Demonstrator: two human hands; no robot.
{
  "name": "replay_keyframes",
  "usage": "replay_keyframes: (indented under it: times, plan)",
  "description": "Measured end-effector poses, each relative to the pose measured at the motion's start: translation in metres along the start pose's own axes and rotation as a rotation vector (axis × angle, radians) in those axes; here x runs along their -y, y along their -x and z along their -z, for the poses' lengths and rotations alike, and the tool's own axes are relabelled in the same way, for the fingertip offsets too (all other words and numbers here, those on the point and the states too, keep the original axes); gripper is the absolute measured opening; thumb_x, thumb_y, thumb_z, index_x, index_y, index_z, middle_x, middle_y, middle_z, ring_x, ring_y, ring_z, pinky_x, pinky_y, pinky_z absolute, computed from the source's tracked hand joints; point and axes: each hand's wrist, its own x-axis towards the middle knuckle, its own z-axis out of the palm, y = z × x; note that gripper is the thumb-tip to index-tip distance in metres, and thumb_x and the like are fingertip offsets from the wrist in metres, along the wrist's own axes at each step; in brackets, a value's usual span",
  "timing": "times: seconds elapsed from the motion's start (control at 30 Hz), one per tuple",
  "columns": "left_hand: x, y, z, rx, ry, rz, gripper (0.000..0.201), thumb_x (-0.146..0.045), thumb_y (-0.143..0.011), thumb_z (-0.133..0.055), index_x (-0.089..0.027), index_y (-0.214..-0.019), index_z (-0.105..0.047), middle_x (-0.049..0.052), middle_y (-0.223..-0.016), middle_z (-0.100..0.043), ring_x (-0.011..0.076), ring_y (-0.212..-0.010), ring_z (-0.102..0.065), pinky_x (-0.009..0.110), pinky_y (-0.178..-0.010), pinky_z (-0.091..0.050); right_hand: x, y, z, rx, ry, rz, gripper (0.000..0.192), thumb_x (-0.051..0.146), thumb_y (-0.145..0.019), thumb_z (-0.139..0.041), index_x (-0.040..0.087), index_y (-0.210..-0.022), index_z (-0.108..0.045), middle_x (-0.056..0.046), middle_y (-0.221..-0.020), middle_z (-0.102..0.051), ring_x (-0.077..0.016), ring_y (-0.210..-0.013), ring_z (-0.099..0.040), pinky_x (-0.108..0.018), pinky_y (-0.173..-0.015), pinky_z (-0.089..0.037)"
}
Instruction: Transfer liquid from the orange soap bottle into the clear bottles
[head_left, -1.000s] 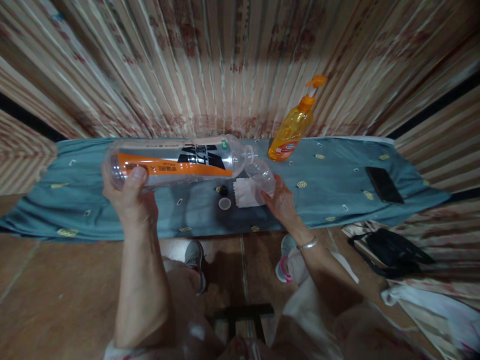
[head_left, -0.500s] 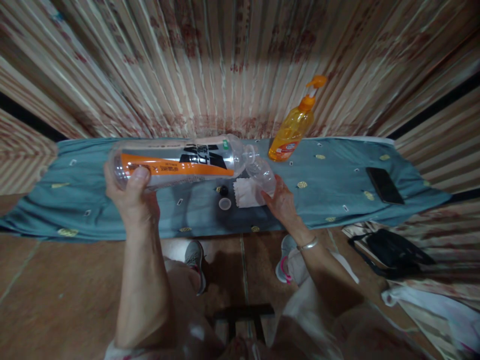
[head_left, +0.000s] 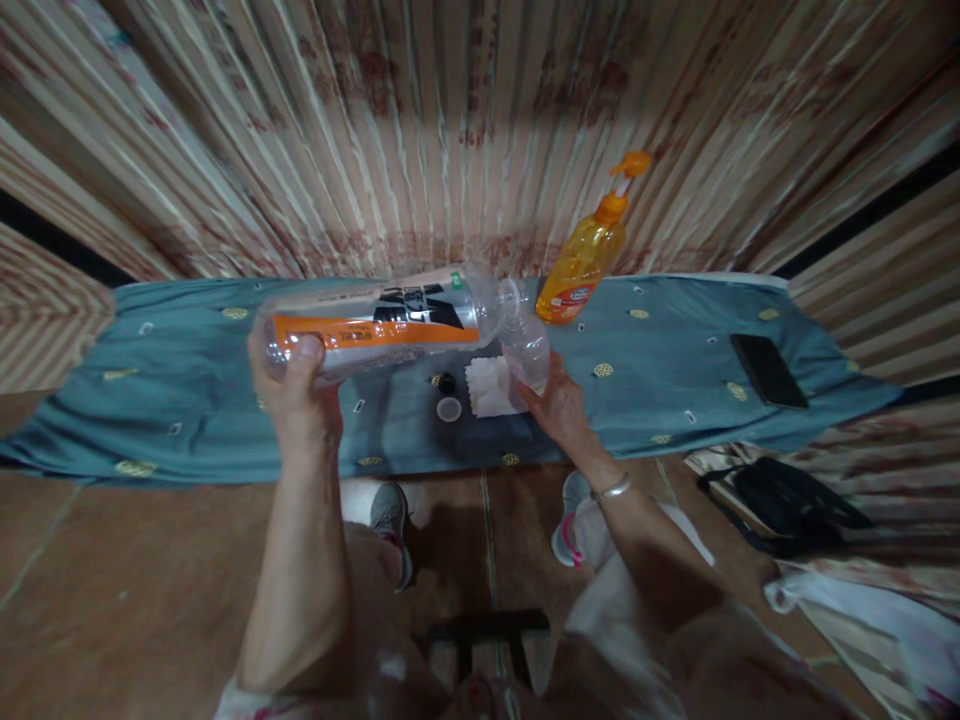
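Note:
My left hand grips the base end of a large clear plastic bottle with an orange and black label. The bottle lies nearly level, its mouth pointing right. The mouth meets the opening of a small clear bottle, which my right hand holds tilted above the cloth. Below the two bottles lie a white folded tissue, a small black cap and a pale round cap.
A blue-grey cloth covers a low bench along a striped curtain. An orange pump bottle stands at the back. A black phone lies on the right. A black bag lies on the floor at right. My shoes show below.
The large bottle and my left hand have shifted to the right. The small bottle now stands steeper in my right hand, closer under the big bottle's mouth.

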Motion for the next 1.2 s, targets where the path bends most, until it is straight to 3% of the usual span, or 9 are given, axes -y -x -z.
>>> replay_keyframes:
  times: [0.07, 0.3, 0.6, 0.9, 1.2]
  plan:
    - [0.001, 0.005, -0.005, -0.051, 0.083, 0.079, 0.062, -0.049, -0.052, -0.092, -0.023, -0.105, -0.073, 0.003, -0.102, -0.072, 0.0165, -0.082, -0.065, 0.038, -0.084, -0.061, 0.000, -0.001, 0.001, 0.005, -0.001, -0.009, 0.074, 0.050, -0.091, -0.062, 0.004, -0.145, -0.045, -0.028, -0.129, -0.070, -0.0364, -0.116, -0.072, -0.049, -0.096, -0.059]
    - [-0.001, 0.021, -0.017, 0.009, 0.136, 0.284, 0.059, -0.061, -0.061, -0.089, -0.020, -0.099, -0.072, 0.006, -0.097, -0.076, 0.0225, -0.090, -0.072, 0.038, -0.085, -0.065, 0.000, -0.001, 0.001, 0.009, -0.032, -0.033, 0.071, 0.047, -0.089, -0.065, 0.006, -0.143, -0.047, -0.027, -0.129, -0.072, -0.0349, -0.113, -0.073, -0.048, -0.094, -0.060]
    - [-0.004, 0.017, -0.010, 0.012, 0.170, 0.355, 0.050, -0.061, -0.064, -0.087, -0.024, -0.094, -0.073, 0.006, -0.106, -0.078, 0.0339, -0.113, -0.072, 0.042, -0.081, -0.069, 0.005, -0.002, 0.001, -0.010, -0.068, -0.041, 0.065, 0.047, -0.089, -0.066, 0.008, -0.139, -0.051, -0.025, -0.122, -0.074, -0.0357, -0.107, -0.075, -0.048, -0.090, -0.061]
    - [0.002, 0.015, -0.006, -0.062, 0.213, 0.397, 0.057, -0.062, -0.060, -0.089, -0.025, -0.101, -0.075, 0.003, -0.102, -0.079, 0.0241, -0.091, -0.076, 0.037, -0.074, -0.070, 0.009, -0.001, 0.005, -0.009, -0.094, -0.057, 0.063, 0.043, -0.085, -0.070, 0.010, -0.136, -0.055, -0.020, -0.114, -0.078, -0.0327, -0.101, -0.077, -0.042, -0.085, -0.061]
    - [0.005, 0.027, -0.011, -0.087, 0.233, 0.489, 0.055, -0.063, -0.065, -0.086, -0.026, -0.103, -0.073, 0.008, -0.117, -0.077, 0.0358, -0.118, -0.071, 0.042, -0.069, -0.071, 0.017, -0.001, 0.000, -0.008, -0.127, -0.062, 0.058, 0.044, -0.085, -0.071, 0.013, -0.132, -0.054, -0.020, -0.112, -0.078, -0.0336, -0.101, -0.077, -0.044, -0.084, -0.061]
